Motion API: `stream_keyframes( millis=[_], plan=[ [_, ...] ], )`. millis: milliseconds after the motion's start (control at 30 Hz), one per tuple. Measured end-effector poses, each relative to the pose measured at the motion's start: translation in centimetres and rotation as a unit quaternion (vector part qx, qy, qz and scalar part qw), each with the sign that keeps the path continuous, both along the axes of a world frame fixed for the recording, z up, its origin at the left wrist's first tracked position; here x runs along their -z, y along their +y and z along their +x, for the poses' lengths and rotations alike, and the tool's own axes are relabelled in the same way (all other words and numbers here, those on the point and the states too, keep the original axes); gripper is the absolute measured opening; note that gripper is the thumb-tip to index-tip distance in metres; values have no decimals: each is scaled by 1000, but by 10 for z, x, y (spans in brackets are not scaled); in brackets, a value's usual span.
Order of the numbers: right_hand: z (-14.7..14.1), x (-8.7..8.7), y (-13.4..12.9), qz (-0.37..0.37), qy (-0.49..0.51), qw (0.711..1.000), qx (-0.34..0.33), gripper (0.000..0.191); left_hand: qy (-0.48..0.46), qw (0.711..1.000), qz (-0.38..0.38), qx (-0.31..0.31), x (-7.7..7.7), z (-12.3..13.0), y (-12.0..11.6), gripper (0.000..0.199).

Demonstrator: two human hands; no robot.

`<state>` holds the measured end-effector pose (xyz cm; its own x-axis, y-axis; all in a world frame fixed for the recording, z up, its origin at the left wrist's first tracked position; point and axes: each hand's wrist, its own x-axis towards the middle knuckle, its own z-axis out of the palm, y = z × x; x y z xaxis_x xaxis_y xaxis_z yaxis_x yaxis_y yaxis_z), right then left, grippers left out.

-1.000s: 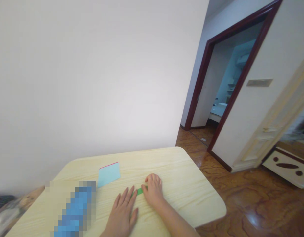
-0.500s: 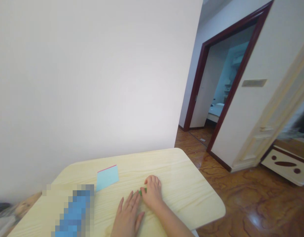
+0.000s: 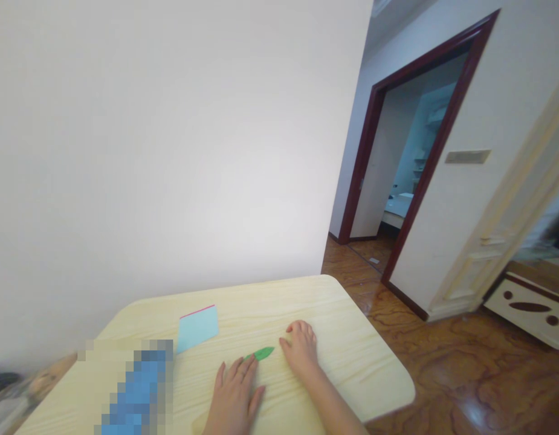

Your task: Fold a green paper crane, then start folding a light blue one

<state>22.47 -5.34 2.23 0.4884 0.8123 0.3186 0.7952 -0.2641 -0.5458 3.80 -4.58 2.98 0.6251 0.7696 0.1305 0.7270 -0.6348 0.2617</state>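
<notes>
A small green leaf-shaped piece (image 3: 263,353) lies on the pale wooden table (image 3: 352,362). My left hand (image 3: 236,386) rests flat with its fingers spread, and its fingertips touch the left end of the green piece. To the right of that piece, my right hand (image 3: 303,350) is held over the table with thumb and fingers apart and nothing between them. Beyond my left hand lies a light blue sheet (image 3: 198,329) with a pink edge.
A pixelated blue object (image 3: 136,393) covers the table's left part. The white wall (image 3: 193,151) stands behind the table. To the right are a wooden floor (image 3: 442,362), a doorway with a dark red frame (image 3: 428,175) and a low cabinet (image 3: 528,308).
My right hand has let go of the green piece and moved right, so more of the piece shows. My left hand has stayed nearly in place.
</notes>
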Motion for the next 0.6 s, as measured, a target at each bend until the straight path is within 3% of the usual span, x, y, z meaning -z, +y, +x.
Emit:
stream_keyframes(
  millis=[133,300,600],
  plan=[
    [-4,-1,-5,3,-1,1000,-31,11,-66,997,-40,-26,-10,7,18,25],
    [-17,-3,-18,-6,-8,997,-81,5,-83,993,-68,-43,-8,15,42,26],
    [-36,-6,-26,-33,3,993,-112,2,-121,985,-119,-30,-4,15,38,13]
  ],
)
